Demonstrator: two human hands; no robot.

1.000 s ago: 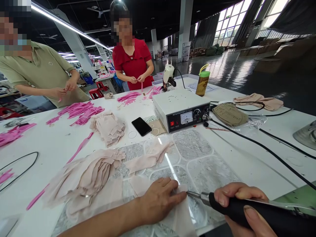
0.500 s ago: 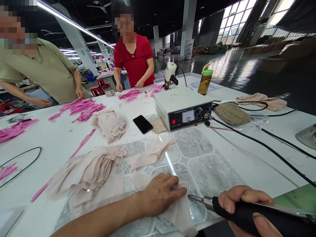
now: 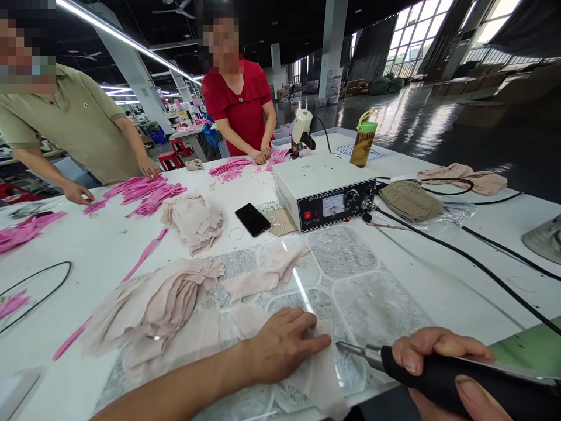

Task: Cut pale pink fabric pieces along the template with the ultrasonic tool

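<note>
My left hand (image 3: pixel 287 345) lies over a strip of thin beige fabric (image 3: pixel 322 380) on the grey patterned mat (image 3: pixel 372 304), pressing it down with fingers bent. My right hand (image 3: pixel 438 362) is wrapped round the black handle of a pen-like tool (image 3: pixel 477 377). The tool's metal tip points left, close to the fabric's right edge, with a small gap between them. Left of my left hand is a fanned pile of beige strips (image 3: pixel 162 304). Another beige piece (image 3: pixel 267 275) lies on the mat beyond my hand.
A white control box (image 3: pixel 324 187) stands behind the mat, its cable (image 3: pixel 451 248) running right. Nearby are a phone (image 3: pixel 253 220), a bottle (image 3: pixel 363 143) and a beige stack (image 3: pixel 193 222). Across the table, two people handle pink strips (image 3: pixel 153 193).
The tool and my right hand have shifted slightly right, away from the fabric edge. The person in red has brought both hands together at the pink pieces; the other person's hand has reached the pink pile.
</note>
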